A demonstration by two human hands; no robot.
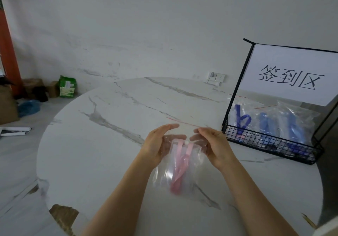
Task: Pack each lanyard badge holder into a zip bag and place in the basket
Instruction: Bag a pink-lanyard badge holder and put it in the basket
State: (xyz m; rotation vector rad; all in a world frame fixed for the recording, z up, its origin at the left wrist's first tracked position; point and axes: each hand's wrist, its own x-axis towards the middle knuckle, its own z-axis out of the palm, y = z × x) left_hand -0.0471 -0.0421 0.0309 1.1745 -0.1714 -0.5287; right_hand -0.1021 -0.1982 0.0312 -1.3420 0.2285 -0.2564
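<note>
Pink lanyard badge holder [180, 164] already inside zip bag [195, 164], hanging below fingers [170, 127]. Left hand [157, 144] and right hand [213, 144] pinch its mouth; seal looks unfinished. Basket [265, 141], right of fingers, holds several packed bags [292, 118].

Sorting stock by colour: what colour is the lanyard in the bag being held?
Pink, seen through the clear zip bag in the head view: the lanyard.
</note>
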